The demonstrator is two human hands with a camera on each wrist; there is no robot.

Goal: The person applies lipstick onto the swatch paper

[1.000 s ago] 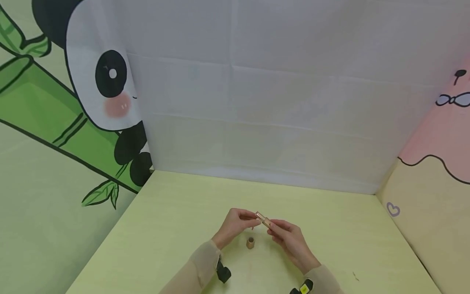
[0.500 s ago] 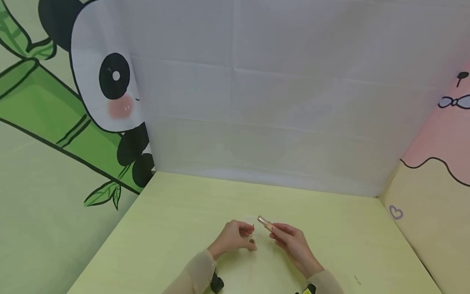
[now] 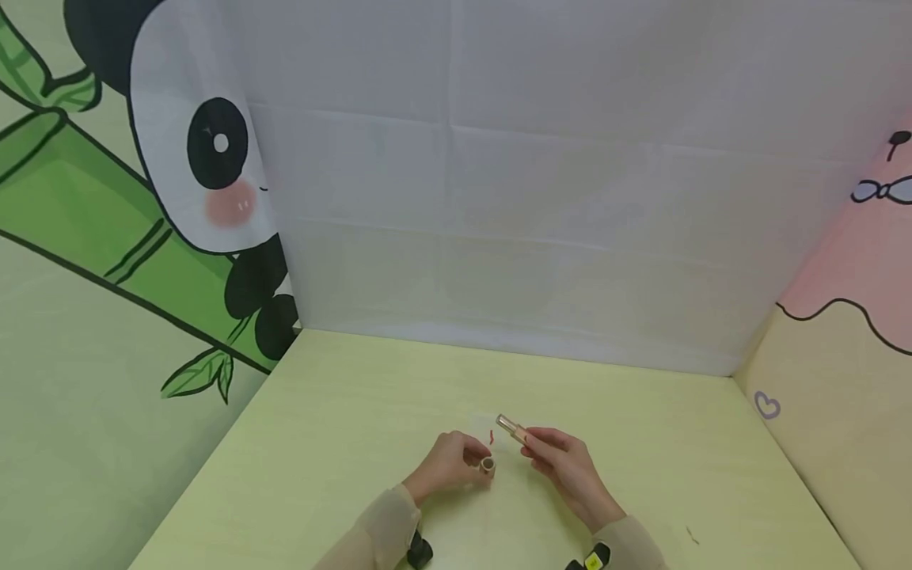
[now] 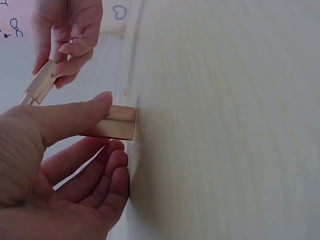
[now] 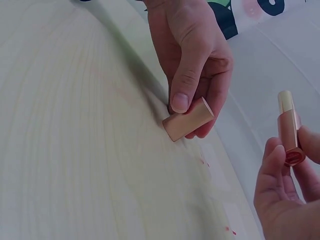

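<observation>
Between its thumb and fingers, my left hand (image 3: 443,462) pinches a rose-gold lipstick cap (image 3: 488,466), low over the table. The left wrist view shows this cap (image 4: 119,123) with its base close to the tabletop; in the right wrist view the thumb lies along the side of the cap (image 5: 187,120). My right hand (image 3: 566,469) grips a lipstick tube (image 3: 511,428) by its rose-gold base, its bright golden inner end pointing up and left. In the right wrist view a dark red label shows on the underside of the lipstick (image 5: 287,125).
Beyond the hands, a red smear (image 3: 492,436) marks a faint pale sheet on the light wood table (image 3: 356,380). A thin dark mark (image 3: 692,535) lies at the front right. A white cloth (image 3: 499,237) hangs behind, with printed walls on both sides.
My left hand has moved down from beside the lipstick to the standing cap and now pinches it, tilted a little. The right hand keeps hold of the lipstick, almost unmoved.
</observation>
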